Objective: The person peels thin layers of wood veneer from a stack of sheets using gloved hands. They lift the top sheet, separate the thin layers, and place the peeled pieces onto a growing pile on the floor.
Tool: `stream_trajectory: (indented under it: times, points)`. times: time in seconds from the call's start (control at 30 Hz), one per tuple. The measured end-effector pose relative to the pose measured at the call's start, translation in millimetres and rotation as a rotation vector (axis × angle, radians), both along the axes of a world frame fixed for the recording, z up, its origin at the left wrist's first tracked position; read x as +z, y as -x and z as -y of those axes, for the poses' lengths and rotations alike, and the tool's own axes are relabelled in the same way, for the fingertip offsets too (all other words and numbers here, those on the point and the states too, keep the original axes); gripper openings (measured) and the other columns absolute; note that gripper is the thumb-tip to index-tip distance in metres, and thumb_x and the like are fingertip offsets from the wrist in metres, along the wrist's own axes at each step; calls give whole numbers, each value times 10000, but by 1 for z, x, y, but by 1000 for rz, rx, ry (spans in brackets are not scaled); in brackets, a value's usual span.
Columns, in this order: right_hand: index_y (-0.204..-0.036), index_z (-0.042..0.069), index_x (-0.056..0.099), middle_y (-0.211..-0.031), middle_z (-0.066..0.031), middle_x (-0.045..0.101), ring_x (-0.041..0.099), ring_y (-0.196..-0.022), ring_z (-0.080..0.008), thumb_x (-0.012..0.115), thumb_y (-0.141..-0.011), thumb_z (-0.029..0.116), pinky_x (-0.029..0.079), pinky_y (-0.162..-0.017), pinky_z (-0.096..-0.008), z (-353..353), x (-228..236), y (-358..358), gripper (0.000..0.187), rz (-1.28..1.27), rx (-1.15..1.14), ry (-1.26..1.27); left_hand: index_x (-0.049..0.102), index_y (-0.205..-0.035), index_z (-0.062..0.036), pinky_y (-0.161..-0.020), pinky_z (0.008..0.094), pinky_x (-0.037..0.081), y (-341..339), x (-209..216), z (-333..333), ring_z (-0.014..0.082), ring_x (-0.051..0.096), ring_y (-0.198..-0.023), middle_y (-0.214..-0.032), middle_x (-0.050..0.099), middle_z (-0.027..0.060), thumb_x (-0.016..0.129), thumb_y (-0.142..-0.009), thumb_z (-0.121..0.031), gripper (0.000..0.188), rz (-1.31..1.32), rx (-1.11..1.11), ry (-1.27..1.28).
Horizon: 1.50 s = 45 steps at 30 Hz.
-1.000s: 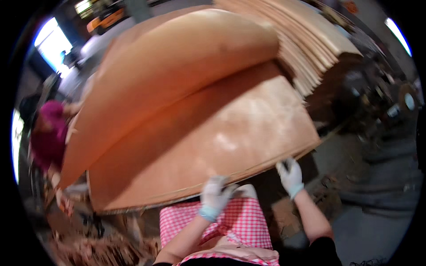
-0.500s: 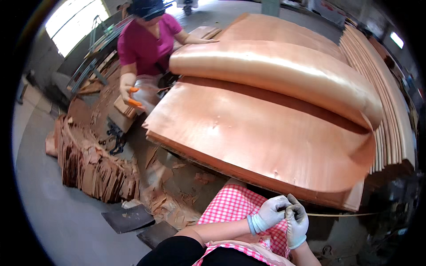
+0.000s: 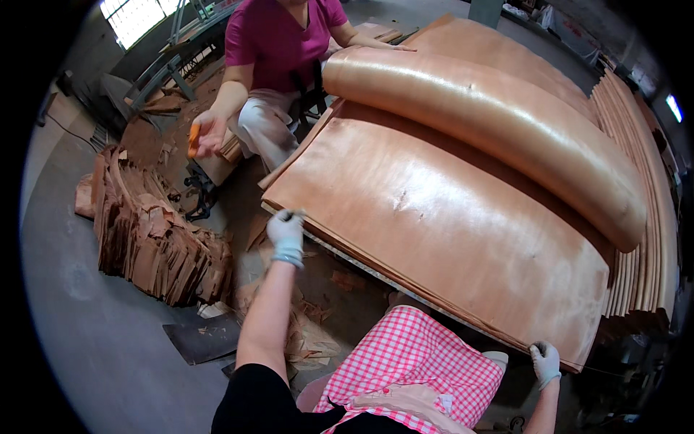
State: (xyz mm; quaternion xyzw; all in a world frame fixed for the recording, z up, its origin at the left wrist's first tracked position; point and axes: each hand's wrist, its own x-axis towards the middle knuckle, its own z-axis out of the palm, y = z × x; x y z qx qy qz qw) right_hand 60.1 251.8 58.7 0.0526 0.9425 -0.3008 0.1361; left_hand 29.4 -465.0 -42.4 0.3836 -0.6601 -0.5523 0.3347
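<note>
My left hand, in a pale knit glove, is closed at the near left edge of a stack of reddish-brown wood veneer sheets. My right hand, gloved too, has its fingers closed at the stack's near right corner. What either hand pinches is too small to make out. A thin line runs off to the right beside the right hand. Across the stack's far part, a large veneer sheet lies curled over in a long roll.
A co-worker in a magenta top is at the far left, one hand by the roll, the other with orange finger covers. Torn veneer pieces are piled left. Layered curved sheets stand right. A dark flat board lies on the floor.
My hands were together near the right corner, by a thin yellowish strip. Now they are far apart, the left at the stack's left end. The view has shifted, and the co-worker's free hand has turned.
</note>
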Motion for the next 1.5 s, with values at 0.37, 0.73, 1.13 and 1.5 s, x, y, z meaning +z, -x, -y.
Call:
stream_trajectory:
  times: [0.37,0.73,1.13,1.5]
  points:
    - [-850,-55,662,-722,-167,652,631,-676,-233,649,-838,172,491,-652,-360,31,16,16,228,152,70,-124,683,-804,22,-632,288,465,27,14,65,111,552,-635,-703,661,56,777,-780,-198,240,354,32,162]
    - [-944,-68,660,-812,-162,678,629,-730,-190,636,-856,155,502,-702,-333,36,-14,33,241,218,55,-64,692,-850,-3,-669,322,491,23,-3,75,200,614,-646,-756,684,121,769,-761,-238,262,534,-7,262]
    - [-871,-55,671,-740,-162,670,635,-683,-220,637,-839,185,496,-677,-350,35,-25,23,245,137,72,-94,683,-847,-4,-659,347,499,15,2,62,214,626,-633,-720,671,117,769,-758,-228,257,471,67,295]
    - [-924,-25,688,-894,-237,676,662,-873,-356,659,-811,326,507,-790,-418,28,-17,37,369,95,79,-311,531,-1191,28,-903,393,491,21,2,87,301,627,-987,-1115,640,203,840,-676,-231,654,531,127,363]
